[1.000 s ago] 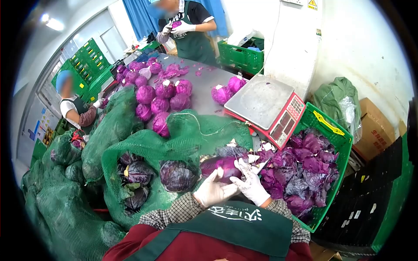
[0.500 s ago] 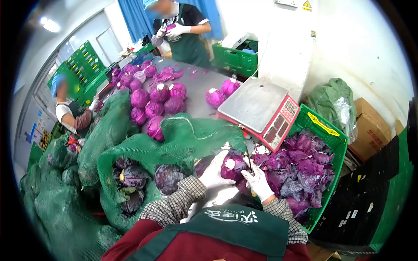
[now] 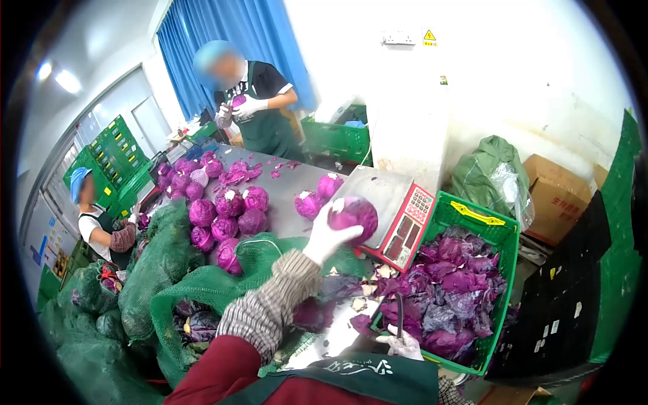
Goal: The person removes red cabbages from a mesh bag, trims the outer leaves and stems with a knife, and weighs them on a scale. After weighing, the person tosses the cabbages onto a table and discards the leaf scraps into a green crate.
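Note:
My left hand (image 3: 327,239), in a white glove, is wrapped round a trimmed red cabbage (image 3: 359,220) at the near left edge of the scale (image 3: 368,187). Lower down, my gloved right hand (image 3: 403,346) grips a knife (image 3: 399,313) with its dark blade pointing up. That hand is beside the green crate (image 3: 507,270), which is full of loose purple cabbage leaves (image 3: 459,290). Two trimmed cabbages (image 3: 309,204) lie left of the scale. Cut leaf and stem scraps (image 3: 361,305) are scattered below my left forearm.
More trimmed cabbages (image 3: 229,202) are grouped on the grey table (image 3: 287,181). Green mesh sacks (image 3: 158,253) with cabbages fill the left side. Two co-workers stand beyond; one (image 3: 260,128) holds a cabbage. A cardboard box (image 3: 553,196) and green bag (image 3: 489,172) sit right.
My left hand has lifted the cabbage up and away from my body to the scale's edge. My right hand, with the knife, has moved down and closer to my apron. The view has shifted.

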A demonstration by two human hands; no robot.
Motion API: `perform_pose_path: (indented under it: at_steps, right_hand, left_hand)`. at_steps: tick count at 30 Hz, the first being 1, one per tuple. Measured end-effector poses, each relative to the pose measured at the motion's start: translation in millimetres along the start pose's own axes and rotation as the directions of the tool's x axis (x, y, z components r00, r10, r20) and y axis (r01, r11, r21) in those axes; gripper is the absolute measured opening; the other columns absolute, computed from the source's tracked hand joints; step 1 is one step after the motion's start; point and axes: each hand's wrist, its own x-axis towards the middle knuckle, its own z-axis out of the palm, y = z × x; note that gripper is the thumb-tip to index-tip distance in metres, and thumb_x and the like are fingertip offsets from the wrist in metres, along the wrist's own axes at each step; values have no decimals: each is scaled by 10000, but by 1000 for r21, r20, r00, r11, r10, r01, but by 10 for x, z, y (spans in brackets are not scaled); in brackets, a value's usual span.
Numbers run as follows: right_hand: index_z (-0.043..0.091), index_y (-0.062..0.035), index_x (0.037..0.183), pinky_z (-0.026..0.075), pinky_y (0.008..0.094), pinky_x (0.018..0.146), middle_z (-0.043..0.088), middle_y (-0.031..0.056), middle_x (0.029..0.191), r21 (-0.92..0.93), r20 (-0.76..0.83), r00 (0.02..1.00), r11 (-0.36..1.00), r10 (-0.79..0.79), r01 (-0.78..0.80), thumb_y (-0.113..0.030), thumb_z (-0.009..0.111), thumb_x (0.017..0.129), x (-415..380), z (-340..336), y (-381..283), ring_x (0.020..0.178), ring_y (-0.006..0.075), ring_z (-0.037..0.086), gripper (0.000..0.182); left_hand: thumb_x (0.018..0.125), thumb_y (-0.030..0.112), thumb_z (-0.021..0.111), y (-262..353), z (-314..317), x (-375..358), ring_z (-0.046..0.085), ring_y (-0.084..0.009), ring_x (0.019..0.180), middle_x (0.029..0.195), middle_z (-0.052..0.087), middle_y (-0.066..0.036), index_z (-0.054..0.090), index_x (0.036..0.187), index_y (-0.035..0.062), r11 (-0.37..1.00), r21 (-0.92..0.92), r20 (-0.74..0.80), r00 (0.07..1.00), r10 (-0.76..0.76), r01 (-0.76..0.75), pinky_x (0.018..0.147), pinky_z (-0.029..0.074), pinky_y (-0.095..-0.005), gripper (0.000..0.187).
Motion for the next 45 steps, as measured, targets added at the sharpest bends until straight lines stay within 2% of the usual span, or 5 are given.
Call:
perform_pose_path:
  at_steps: [8, 12, 14, 23, 45]
  right_hand:
    - [341, 4, 1389, 546, 208, 644, 603, 254, 1172, 170, 56, 997, 983, 61, -70, -158, 528, 978, -71, -260, 428, 728, 117, 658, 480]
    - [363, 24, 1366, 553, 222, 650, 614, 254, 1144, 367, 71, 905, 833, 419, -415, -128, 522, 975, 224, -468, 703, 769, 145, 670, 449]
    - [376, 33, 1355, 553, 226, 691, 621, 246, 1133, 325, 126, 989, 939, 78, -116, -129, 536, 968, -16, -310, 456, 826, 150, 672, 449]
    - [452, 52, 1294, 444, 186, 720, 663, 86, 1091, 4, 87, 991, 995, 101, -102, -204, 527, 978, -23, -36, -9, 825, 57, 549, 413]
    - [478, -3, 1301, 471, 190, 647, 666, 147, 1093, 69, 49, 990, 988, 136, -139, -230, 582, 949, 49, -198, 341, 727, 68, 585, 432]
  left_hand:
    - [593, 330, 879, -636, 420, 889, 492, -304, 1205, 1278, 504, -193, 403, 1328, -38, 946, 323, 35, 999, 4, -15, 1042, 395, -370, 949]
    - [614, 363, 868, -434, 201, 1016, 493, -303, 1226, 1314, 492, -212, 366, 1368, -67, 872, 472, 115, 972, -203, 126, 1038, 406, -362, 1003]
    - [671, 361, 843, -628, 54, 1097, 395, -324, 1323, 1418, 384, -254, 251, 1429, -80, 942, 299, 225, 948, -227, 155, 1097, 333, -379, 1058]
    - [700, 373, 827, -446, -156, 908, 266, -330, 1403, 1501, 246, -265, 171, 1455, -85, 954, 163, 194, 940, -280, 250, 1144, 244, -382, 1100]
    - [622, 396, 867, -846, 122, 1105, 309, -326, 1373, 1472, 290, -245, 192, 1444, -75, 973, 205, 99, 987, -125, 103, 1121, 301, -380, 1163]
